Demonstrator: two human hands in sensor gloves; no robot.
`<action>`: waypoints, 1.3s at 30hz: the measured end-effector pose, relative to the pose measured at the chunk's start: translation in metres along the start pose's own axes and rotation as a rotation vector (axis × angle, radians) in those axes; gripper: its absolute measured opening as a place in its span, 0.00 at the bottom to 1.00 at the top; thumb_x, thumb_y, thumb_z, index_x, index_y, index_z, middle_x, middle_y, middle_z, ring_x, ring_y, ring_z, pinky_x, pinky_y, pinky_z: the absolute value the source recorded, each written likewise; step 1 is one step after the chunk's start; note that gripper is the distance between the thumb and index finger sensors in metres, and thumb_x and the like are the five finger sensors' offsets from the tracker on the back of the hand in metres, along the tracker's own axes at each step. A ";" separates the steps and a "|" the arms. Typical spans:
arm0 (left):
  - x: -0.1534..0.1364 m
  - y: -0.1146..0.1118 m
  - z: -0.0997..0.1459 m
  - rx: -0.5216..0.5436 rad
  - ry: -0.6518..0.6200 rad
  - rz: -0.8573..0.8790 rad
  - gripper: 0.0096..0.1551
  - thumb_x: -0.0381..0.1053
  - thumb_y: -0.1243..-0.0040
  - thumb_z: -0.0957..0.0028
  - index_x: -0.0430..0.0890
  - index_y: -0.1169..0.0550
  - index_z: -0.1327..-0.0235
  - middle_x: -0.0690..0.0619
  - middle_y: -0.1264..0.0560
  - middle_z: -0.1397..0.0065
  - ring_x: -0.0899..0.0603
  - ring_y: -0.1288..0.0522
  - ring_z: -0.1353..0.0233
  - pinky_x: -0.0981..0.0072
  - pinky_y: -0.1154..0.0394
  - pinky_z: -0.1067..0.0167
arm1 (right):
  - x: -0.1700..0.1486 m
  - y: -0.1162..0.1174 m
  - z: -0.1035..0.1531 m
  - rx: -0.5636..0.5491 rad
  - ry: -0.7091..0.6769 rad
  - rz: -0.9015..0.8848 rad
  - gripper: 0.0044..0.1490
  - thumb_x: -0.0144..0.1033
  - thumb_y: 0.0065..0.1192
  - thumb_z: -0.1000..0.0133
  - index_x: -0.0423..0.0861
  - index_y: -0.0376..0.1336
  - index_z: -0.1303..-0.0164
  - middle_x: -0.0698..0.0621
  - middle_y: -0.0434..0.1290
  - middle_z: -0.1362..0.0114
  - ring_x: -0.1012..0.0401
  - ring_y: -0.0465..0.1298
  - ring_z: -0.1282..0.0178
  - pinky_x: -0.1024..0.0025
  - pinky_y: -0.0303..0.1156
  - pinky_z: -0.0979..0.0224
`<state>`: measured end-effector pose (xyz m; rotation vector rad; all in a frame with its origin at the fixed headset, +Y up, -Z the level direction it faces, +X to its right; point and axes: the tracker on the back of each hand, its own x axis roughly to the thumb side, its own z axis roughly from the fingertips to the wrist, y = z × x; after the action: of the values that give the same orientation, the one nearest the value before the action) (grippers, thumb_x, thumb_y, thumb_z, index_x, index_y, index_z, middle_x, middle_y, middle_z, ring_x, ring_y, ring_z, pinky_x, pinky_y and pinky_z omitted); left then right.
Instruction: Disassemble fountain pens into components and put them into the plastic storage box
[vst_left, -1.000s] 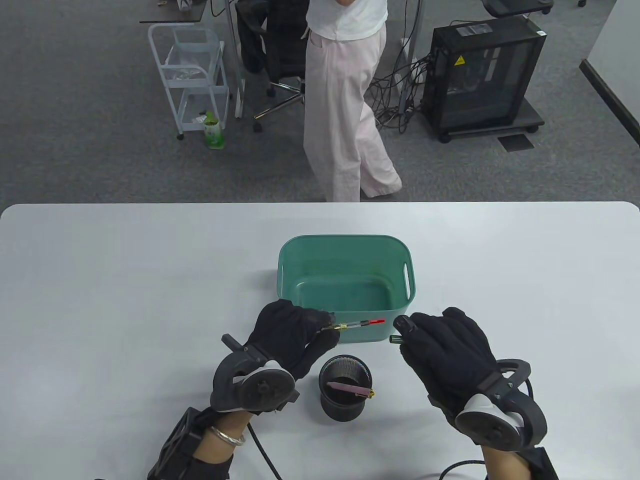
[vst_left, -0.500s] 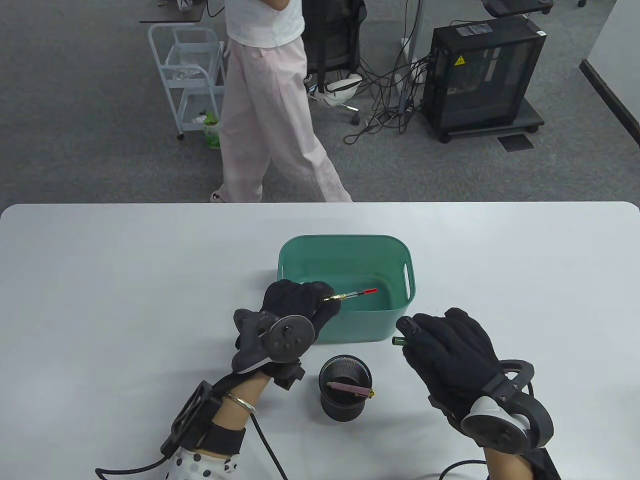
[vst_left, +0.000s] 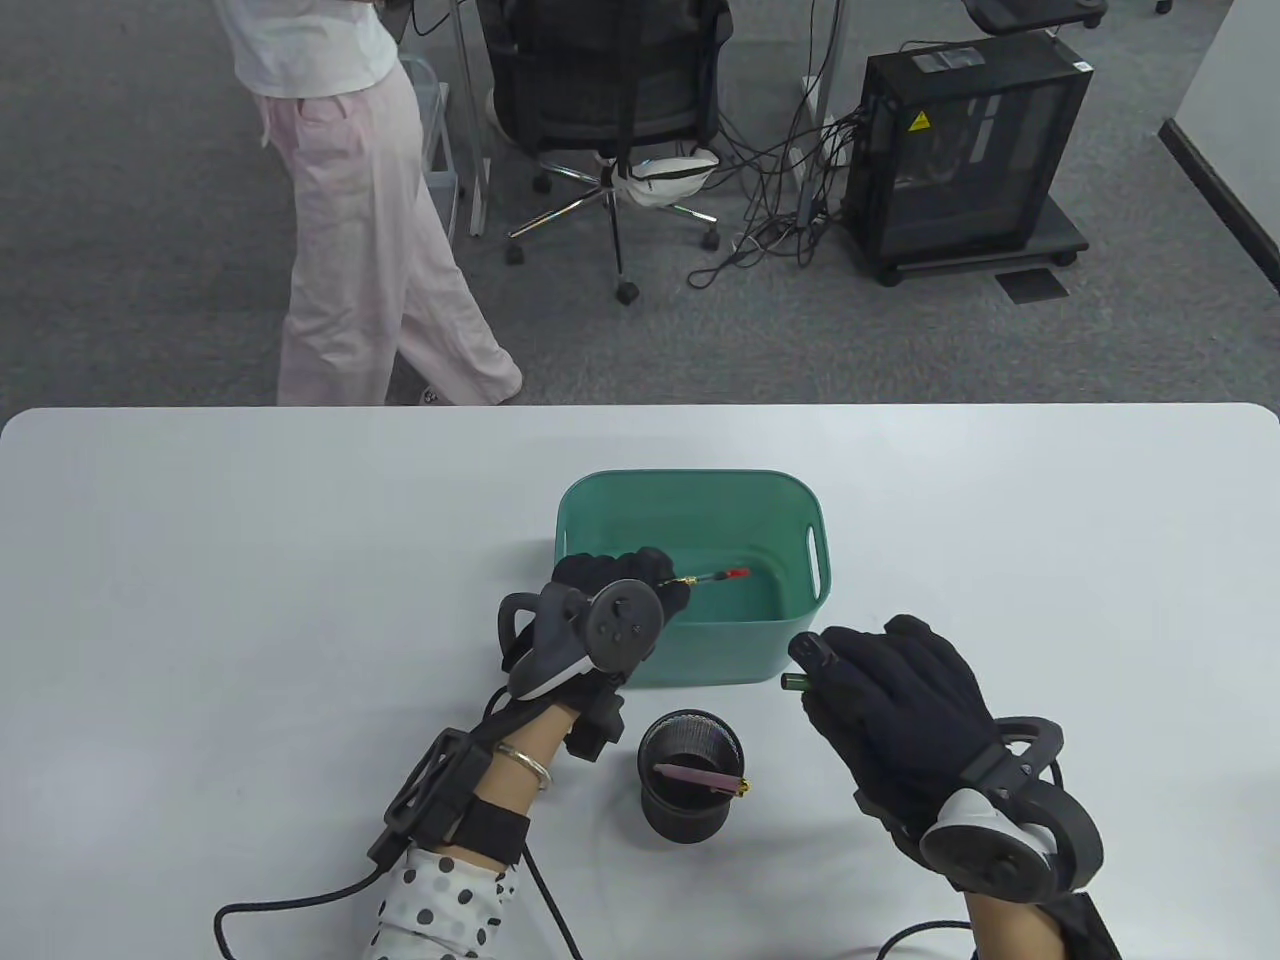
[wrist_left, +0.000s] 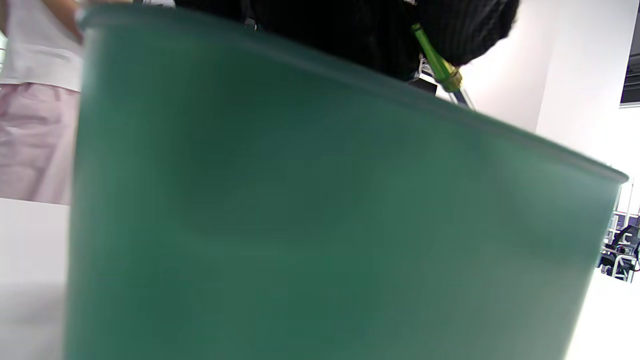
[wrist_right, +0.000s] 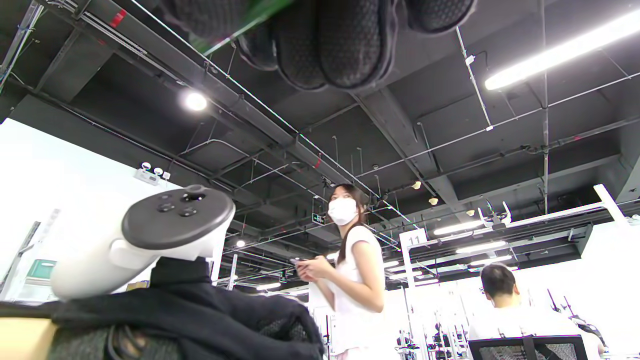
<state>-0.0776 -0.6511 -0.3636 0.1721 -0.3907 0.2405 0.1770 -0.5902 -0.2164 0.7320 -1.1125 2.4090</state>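
Left hand (vst_left: 610, 600) is over the near-left rim of the green plastic storage box (vst_left: 780, 655), pinching the pen's inner section (vst_left: 712, 577) by the nib end w/ curled fingers. That's the gold collar + clear ink tube w/ the red tip, and the red end pokes out over the box interior, not touching anything afaict. In the left wrist view you only get the box's outer wall plus a green bit w/ a gold ring under the glove.

Right hand (vst_left: 890, 700) sits near the box's near-right corner, fingers curled round the dark green barrel (vst_left: 792, 682); only the stub end shows.

What could go wrong imo:
- The section is thin and held only at one end. If the pinch lets go while the hand is this close to the rim, it could clip the rim and bounce out onto the counter, then roll.
- Fingers are right on the nib end, so squeezing hard could bend it or smear ink on the glove.
- The barrel is mostly hidden in the right hand; it's round, so a loose grip could let it slide out.

Containers: the box sits mid-counter, and I can't see any parts on the bit of floor that's visible, tbh. The black mesh pen cup (vst_left: 690, 775) sits toward the near edge btw the hands, w/ one pink pen (vst_left: 700, 777) lying across the inside, gold clip to the right.
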 end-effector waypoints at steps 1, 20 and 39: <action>-0.001 -0.001 -0.001 0.001 0.006 0.003 0.24 0.60 0.47 0.30 0.44 0.22 0.36 0.49 0.16 0.37 0.44 0.19 0.37 0.43 0.36 0.24 | 0.000 0.000 0.000 0.000 0.000 -0.001 0.28 0.52 0.55 0.38 0.58 0.67 0.28 0.58 0.72 0.29 0.63 0.74 0.33 0.53 0.62 0.17; -0.011 -0.009 0.005 -0.033 -0.016 0.026 0.39 0.64 0.55 0.29 0.46 0.37 0.10 0.42 0.40 0.07 0.36 0.42 0.10 0.35 0.54 0.14 | 0.002 0.002 -0.001 0.009 -0.004 0.004 0.28 0.52 0.55 0.38 0.58 0.67 0.28 0.58 0.72 0.28 0.63 0.74 0.33 0.53 0.62 0.17; -0.017 0.009 0.077 -0.064 -0.138 -0.076 0.44 0.63 0.64 0.28 0.43 0.50 0.03 0.41 0.54 0.03 0.34 0.57 0.07 0.39 0.63 0.14 | 0.001 0.004 -0.002 0.018 -0.001 0.012 0.28 0.52 0.54 0.38 0.58 0.67 0.28 0.57 0.72 0.28 0.63 0.74 0.33 0.53 0.62 0.17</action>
<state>-0.1228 -0.6619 -0.2988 0.1406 -0.5268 0.1413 0.1737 -0.5912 -0.2191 0.7341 -1.0999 2.4322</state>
